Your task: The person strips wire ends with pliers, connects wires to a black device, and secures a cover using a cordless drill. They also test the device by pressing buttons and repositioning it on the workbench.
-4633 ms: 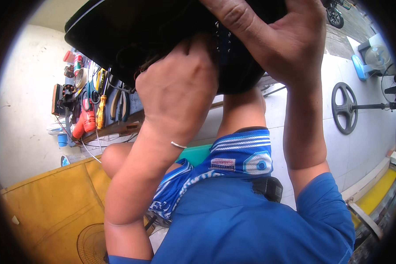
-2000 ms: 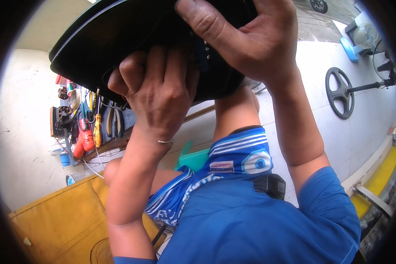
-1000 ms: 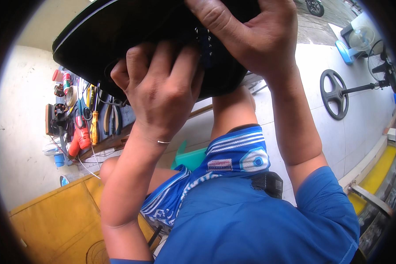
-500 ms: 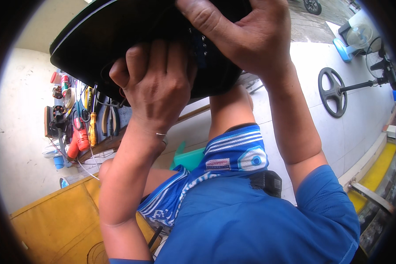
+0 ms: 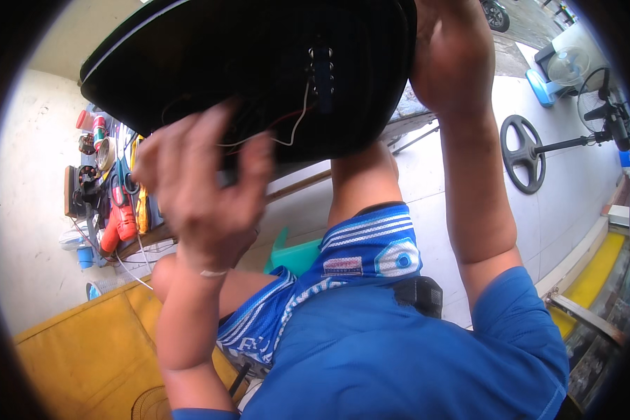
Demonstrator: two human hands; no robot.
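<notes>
A large black housing (image 5: 259,42) with a curved rim fills the upper middle. Inside it sit a small strip with shiny terminals (image 5: 321,73) and thin white and red wires (image 5: 295,126). My right hand (image 5: 453,63) grips the housing's right edge, its fingertips hidden behind it. My left hand (image 5: 210,182) is motion-blurred at the lower left of the housing, fingers bent loosely and apart, with nothing visible held in them.
Tools (image 5: 122,220) and wires crowd a bench at left, above a yellow padded surface (image 5: 77,350). A green plastic seat (image 5: 294,255) is under me. At right are a steering wheel on a shaft (image 5: 521,154), a blue-and-white fan (image 5: 539,87) and a yellow-topped frame (image 5: 584,276).
My left hand has pulled out of the housing, down and leftward, uncovering the wires. My right hand has shifted rightward to the edge, and its thumb no longer lies over the interior.
</notes>
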